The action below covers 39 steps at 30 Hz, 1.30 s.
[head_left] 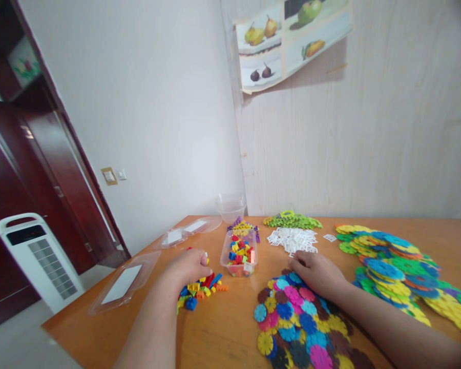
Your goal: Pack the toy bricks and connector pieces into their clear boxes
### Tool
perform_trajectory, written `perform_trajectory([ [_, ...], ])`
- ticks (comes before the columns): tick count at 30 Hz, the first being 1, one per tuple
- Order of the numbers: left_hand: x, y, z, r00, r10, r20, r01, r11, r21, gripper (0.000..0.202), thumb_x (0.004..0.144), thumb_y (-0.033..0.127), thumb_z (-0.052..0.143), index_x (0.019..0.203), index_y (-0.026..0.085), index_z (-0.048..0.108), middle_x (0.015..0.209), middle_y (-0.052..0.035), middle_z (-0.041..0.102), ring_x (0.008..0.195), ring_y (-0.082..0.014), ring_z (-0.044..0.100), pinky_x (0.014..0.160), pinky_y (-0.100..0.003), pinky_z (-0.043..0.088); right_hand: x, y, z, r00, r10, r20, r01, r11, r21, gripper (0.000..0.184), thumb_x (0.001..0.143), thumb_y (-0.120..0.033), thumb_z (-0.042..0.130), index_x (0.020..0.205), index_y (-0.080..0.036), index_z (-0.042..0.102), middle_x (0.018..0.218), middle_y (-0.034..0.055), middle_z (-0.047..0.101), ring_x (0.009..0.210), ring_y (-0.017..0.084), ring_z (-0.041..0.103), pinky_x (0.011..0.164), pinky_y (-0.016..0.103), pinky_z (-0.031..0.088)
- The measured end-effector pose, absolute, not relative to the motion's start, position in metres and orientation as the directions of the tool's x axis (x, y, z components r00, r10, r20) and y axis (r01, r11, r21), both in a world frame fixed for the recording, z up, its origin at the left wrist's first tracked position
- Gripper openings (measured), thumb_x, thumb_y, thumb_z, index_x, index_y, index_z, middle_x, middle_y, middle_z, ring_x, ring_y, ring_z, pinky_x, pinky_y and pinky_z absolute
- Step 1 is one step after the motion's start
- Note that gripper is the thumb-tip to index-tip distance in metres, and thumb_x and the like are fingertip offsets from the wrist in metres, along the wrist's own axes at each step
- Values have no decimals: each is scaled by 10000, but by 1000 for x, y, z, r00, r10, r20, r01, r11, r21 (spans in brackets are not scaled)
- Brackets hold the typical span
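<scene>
My left hand [188,266] lies palm down on a pile of small coloured building bricks [200,293] on the wooden table [223,333], fingers curled over them. My right hand [317,271] rests palm down on the far edge of a spread of coloured snowflake discs [295,323], fingers bent onto the discs. Between the hands stands a clear plastic tub [240,253] holding more small bricks.
Clear lids [123,282] [188,230] lie at the left, an empty clear cup [230,206] at the back. Green pieces [292,221], white pieces [292,240] and a big heap of discs [395,269] lie right. A white appliance [38,259] stands beside the table.
</scene>
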<state>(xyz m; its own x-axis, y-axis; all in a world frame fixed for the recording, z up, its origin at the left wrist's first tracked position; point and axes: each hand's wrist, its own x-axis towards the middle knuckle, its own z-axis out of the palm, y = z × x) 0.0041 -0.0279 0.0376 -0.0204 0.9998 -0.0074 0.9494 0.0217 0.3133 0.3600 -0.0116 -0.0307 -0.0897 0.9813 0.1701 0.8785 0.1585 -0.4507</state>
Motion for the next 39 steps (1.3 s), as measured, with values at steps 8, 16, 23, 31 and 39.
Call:
perform_trajectory([
  [8,8,-21,29,-7,1000,-17,945,12,326,106,614,179,637,712,210,613,653,24,621,604,-143,543,537,-227,333,361,-11,-34,-88,982,170,882,156,-445,355,909,-477,428,726,-224,596,721,20,651,678,165,574,557,257,249],
  [16,10,-19,31,-18,996,87,903,-21,429,117,670,154,552,767,194,604,700,6,623,633,-136,558,524,-213,335,360,-13,-30,-88,982,168,877,156,-455,350,908,-460,439,713,-213,590,715,26,650,673,164,571,555,258,241],
  [23,31,-21,50,-36,969,245,491,-196,849,367,802,412,586,1093,188,581,990,-50,691,875,-169,653,770,-278,488,362,-9,-34,-98,978,184,875,172,-453,349,908,-469,442,719,-217,594,715,26,652,684,166,577,564,256,251],
  [31,17,-22,37,51,997,50,855,-69,513,160,713,303,596,808,182,641,783,-21,677,717,-167,617,594,-237,429,360,-11,-32,-88,981,174,880,158,-448,354,908,-465,432,712,-217,590,717,25,649,681,167,575,560,256,248],
  [39,22,-25,29,59,992,-111,947,-21,320,144,622,182,615,747,218,677,715,-1,702,668,-165,629,549,-218,388,360,-12,-31,-84,983,161,876,150,-458,335,901,-466,452,727,-222,603,734,27,661,699,172,584,562,256,249],
])
